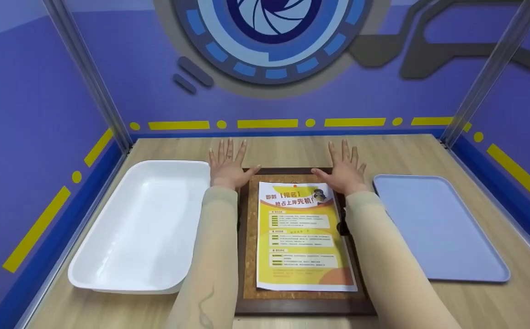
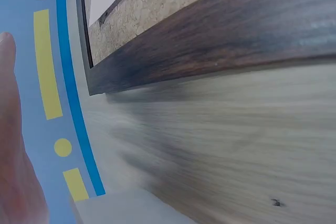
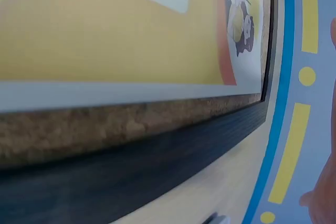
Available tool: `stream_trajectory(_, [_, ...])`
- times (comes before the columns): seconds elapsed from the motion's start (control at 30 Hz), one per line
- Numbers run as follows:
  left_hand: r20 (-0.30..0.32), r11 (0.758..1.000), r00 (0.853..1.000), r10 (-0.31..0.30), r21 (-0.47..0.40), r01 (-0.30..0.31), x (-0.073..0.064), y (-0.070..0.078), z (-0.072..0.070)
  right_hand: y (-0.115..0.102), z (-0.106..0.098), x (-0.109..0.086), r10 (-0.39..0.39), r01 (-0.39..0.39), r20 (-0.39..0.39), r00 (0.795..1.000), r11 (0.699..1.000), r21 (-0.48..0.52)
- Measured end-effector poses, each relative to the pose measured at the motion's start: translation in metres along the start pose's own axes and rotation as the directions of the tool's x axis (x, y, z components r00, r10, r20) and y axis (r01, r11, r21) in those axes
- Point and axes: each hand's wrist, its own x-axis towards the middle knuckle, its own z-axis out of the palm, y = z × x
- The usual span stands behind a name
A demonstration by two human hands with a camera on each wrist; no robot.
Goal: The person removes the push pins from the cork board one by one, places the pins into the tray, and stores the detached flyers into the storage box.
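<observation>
A corkboard (image 1: 249, 256) in a dark wooden frame (image 1: 303, 307) lies between my two forearms in the head view. A yellow and white printed poster (image 1: 301, 269) covers most of the cork, with a small orange-red spot at its top edge. My left hand (image 1: 229, 171), fingers spread, is by the board's far left corner. Near the far right corner is my right hand (image 1: 346, 171), its fingers spread too. Nothing is held in either hand. The wrist views catch the frame's long sides, with only part of the left hand (image 2: 18, 150) and right hand (image 3: 326, 182) at the image edges.
A deep white tray (image 1: 141, 228) stands on the wooden table (image 1: 287, 151) at the left. On the right lies a shallow bluish tray (image 1: 443, 228), partly behind my right sleeve. Blue printed walls (image 1: 292, 107) with metal corner posts enclose the table's back and sides.
</observation>
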Motion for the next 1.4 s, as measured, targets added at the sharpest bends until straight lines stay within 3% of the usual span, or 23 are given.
stream_trajectory(0.17, [0.014,0.999,1.000,0.020,-0.033,-0.019,0.001,0.002,0.001,-0.002,0.005,-0.001,0.004,-0.004,-0.003,1.000,0.997,0.072])
stream_trajectory(0.37, [0.044,0.993,0.995,0.091,-0.076,-0.087,-0.002,0.007,0.003,-0.007,0.013,-0.002,0.014,-0.015,0.006,1.000,0.984,0.176])
stream_trajectory(0.57, [0.094,0.981,0.981,0.172,-0.109,-0.162,-0.012,0.014,0.011,-0.014,0.024,-0.003,0.027,-0.012,-0.039,0.999,0.940,0.341])
stream_trajectory(0.73, [0.172,0.965,0.956,0.237,-0.155,-0.211,-0.025,0.023,0.017,-0.025,0.036,-0.005,0.043,-0.004,-0.069,0.997,0.871,0.491])
stream_trajectory(0.87, [0.250,0.953,0.924,0.289,-0.166,-0.253,-0.037,0.030,0.020,-0.035,0.045,-0.006,0.068,-0.043,-0.021,0.997,0.810,0.584])
stream_trajectory(0.97, [0.305,0.949,0.901,0.309,-0.165,-0.269,-0.044,0.033,0.022,-0.041,0.051,-0.008,0.075,-0.073,0.021,0.997,0.791,0.607])
stream_trajectory(1.07, [0.365,0.951,0.881,0.302,-0.178,-0.252,-0.052,0.036,0.022,-0.046,0.058,-0.009,0.075,-0.086,0.043,0.996,0.792,0.605])
stream_trajectory(1.17, [0.408,0.954,0.865,0.293,-0.178,-0.240,-0.057,0.038,0.023,-0.047,0.063,-0.010,0.062,-0.066,0.027,0.998,0.812,0.580])
stream_trajectory(1.4, [0.433,0.956,0.852,0.294,-0.157,-0.249,-0.060,0.038,0.026,-0.049,0.069,-0.013,0.036,-0.050,0.037,0.999,0.859,0.510])
